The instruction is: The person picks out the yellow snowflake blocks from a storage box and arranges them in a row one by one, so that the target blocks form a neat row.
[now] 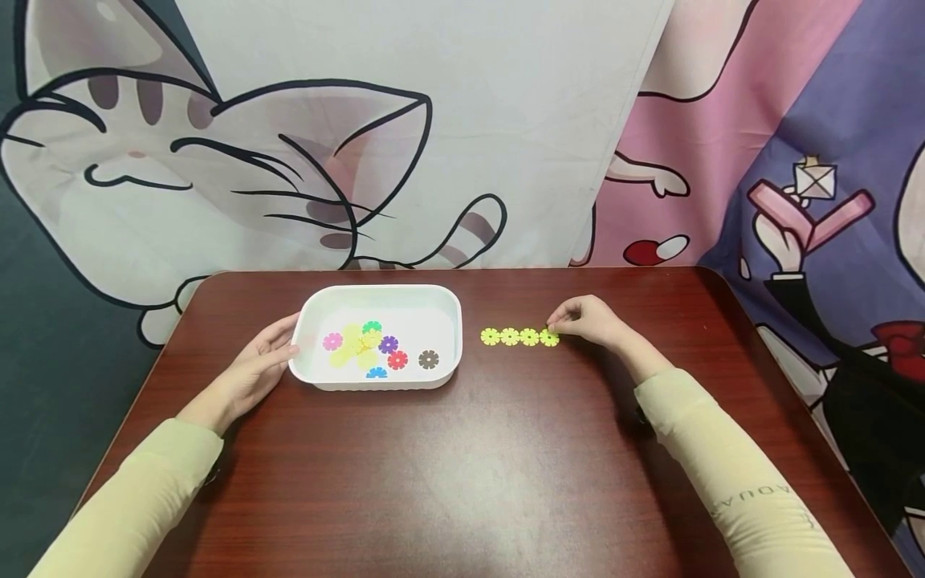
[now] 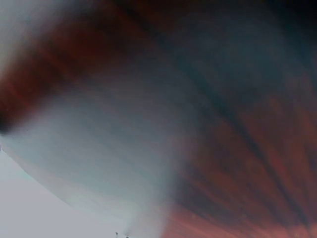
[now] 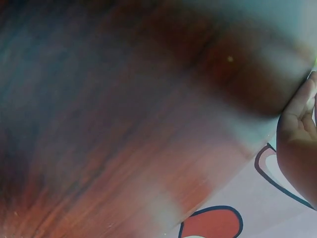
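In the head view a white plastic tray (image 1: 441, 377) stands left of centre, with several flower-shaped plastic discs in it, among them a red disc (image 1: 397, 360), a brown disc (image 1: 429, 359) and a purple disc (image 1: 389, 344). My left hand (image 1: 256, 361) grips the tray's left end, thumb at the rim. To the right of the tray lies a straight row of several yellow flower discs (image 1: 509, 336). My right hand (image 1: 588, 319) pinches the rightmost yellow disc (image 1: 550, 338) from its upper right side. The right wrist view shows part of the right hand (image 3: 299, 124) at its edge.
Tray and discs are on a dark red-brown wooden table (image 1: 433, 482). Behind its far edge hangs a cloth backdrop (image 1: 506, 120) with cartoon drawings. The left wrist view is mostly blurred.
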Motion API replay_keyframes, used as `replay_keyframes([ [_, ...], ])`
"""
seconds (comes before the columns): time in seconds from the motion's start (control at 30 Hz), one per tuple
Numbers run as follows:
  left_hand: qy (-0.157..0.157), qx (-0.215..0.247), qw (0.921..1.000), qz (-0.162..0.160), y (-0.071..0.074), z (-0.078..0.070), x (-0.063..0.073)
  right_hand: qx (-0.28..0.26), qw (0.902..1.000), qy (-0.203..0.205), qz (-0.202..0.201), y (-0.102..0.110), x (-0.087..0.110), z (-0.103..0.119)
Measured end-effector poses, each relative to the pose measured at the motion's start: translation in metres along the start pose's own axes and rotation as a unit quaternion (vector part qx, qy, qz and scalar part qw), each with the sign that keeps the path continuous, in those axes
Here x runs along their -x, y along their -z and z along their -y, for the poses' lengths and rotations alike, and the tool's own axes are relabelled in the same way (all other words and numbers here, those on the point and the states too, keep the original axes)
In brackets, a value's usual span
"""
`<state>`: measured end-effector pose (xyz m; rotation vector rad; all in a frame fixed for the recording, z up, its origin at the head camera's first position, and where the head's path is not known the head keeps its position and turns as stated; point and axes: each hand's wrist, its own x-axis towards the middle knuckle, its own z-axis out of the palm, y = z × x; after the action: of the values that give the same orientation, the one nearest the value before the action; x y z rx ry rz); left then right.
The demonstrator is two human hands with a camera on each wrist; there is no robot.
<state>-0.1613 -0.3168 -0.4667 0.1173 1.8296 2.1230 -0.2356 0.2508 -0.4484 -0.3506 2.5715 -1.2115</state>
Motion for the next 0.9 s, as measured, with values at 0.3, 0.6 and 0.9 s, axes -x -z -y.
replay_keyframes([
  [0.3, 0.008, -0.032, 0.9993, -0.019, -0.005, -0.001, 0.002, -0.008, 0.9999, -0.005, 0.008, 0.003, -0.001, 0.004],
  [0.6, 0.031, -0.063, 0.9967, -0.04, -0.009, -0.003, 0.0, 0.028, 0.9994, 0.019, -0.005, -0.003, -0.014, 0.016],
  [0.9, 0.031, -0.075, 0.9953, -0.053, -0.015, -0.006, 0.002, 0.036, 0.9973, 0.062, -0.016, -0.018, -0.032, 0.061],
])
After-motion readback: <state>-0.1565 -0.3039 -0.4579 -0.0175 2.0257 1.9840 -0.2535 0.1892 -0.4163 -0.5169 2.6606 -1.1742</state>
